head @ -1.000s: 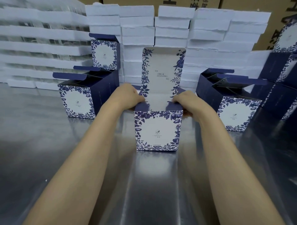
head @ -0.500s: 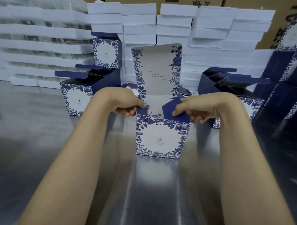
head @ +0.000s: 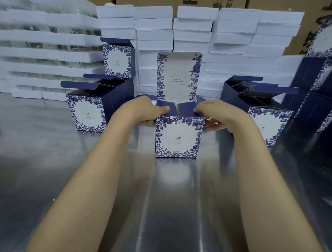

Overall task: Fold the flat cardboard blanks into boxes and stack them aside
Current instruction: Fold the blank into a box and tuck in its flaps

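L hand [head: 143, 110] + R hand [head: 212, 112] grip side flaps of box [head: 179, 136]; lid upright.

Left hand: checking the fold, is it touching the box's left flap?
Touching. Head view: the left hand's thumb lies on the navy left flap.

No wording can be read outright. The raised lid flap [head: 179, 75] of the centre box [head: 179, 136] carries a few short lines of small dark print in its middle, too fine to make out. The box front bears a small emblem with tiny print beneath it and another line near the bottom edge, both illegible. The same emblem shows on the left box [head: 86, 113] and the right box [head: 267, 126]. Along the top of the frame, brown cartons [head: 161, 2] show large black characters, cut off.
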`<state>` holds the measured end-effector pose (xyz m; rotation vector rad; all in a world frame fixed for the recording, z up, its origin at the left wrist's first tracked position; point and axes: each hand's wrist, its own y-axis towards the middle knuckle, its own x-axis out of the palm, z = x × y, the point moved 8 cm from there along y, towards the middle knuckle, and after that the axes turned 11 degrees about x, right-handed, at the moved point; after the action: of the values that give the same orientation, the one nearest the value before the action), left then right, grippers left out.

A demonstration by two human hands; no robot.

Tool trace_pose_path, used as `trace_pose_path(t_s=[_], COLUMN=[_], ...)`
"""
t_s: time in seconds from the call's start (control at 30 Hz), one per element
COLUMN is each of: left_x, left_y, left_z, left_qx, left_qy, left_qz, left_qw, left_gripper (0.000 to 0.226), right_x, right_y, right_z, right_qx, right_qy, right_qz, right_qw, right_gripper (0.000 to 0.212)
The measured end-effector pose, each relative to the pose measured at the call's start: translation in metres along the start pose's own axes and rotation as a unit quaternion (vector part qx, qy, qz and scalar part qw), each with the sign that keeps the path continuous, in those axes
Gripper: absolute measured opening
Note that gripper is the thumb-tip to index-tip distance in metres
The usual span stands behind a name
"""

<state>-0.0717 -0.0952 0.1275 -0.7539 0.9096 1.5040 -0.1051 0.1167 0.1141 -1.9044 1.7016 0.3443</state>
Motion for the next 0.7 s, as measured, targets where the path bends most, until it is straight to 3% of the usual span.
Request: trace_pose_path(t_s=[0.1,0.17,0.23,0.33,0.43,0.5,0.57,0.63,0.7], left_x=[0.012,0.014,0.016,0.014,-0.005,-0.01,0.002,0.02,0.033], left_y=[0.0,0.005,0.007,0.005,0.011,0.016,0.02,0.024,0.026], left_z=[0.005,0.004,-0.002,-0.012,-0.022,-0.025,-0.026,-0.022,-0.014], left_qx=[0.011,0.011,-0.01,-0.031,0.005,0.048,0.062,0.075,0.091], left_qy=[0.038,0.0,-0.086,-0.092,-0.146,-0.226,-0.288,-0.344,-0.434], left_qz=[-0.054,-0.03,-0.013,-0.04,0.062,0.119,0.099,0.07,0.067], left_qw=[0.998,0.999,0.996,0.994,0.987,0.965,0.951,0.933,0.894], left_gripper=[0.031,0.02,0.024,0.045,0.052,0.038,0.061,0.072,0.062], right_x=[0.004,0.006,0.01,0.01,-0.013,-0.024,-0.02,-0.014,-0.009], right_y=[0.003,0.004,0.003,0.002,0.008,0.01,0.01,0.009,0.009], right_z=[0.003,0.001,0.001,0.009,0.006,0.003,-0.002,-0.006,-0.01], right_qx=[0.008,0.004,0.01,0.027,-0.054,-0.118,-0.164,-0.184,-0.174], right_qy=[-0.007,-0.018,-0.01,0.065,0.134,0.167,0.217,0.307,0.387], right_qz=[-0.012,0.009,0.003,-0.033,0.068,0.131,0.123,0.101,0.081], right_qw=[1.0,1.0,1.0,0.997,0.987,0.97,0.954,0.928,0.902], right_gripper=[0.026,0.027,0.015,0.01,0.015,0.041,0.05,0.043,0.029])
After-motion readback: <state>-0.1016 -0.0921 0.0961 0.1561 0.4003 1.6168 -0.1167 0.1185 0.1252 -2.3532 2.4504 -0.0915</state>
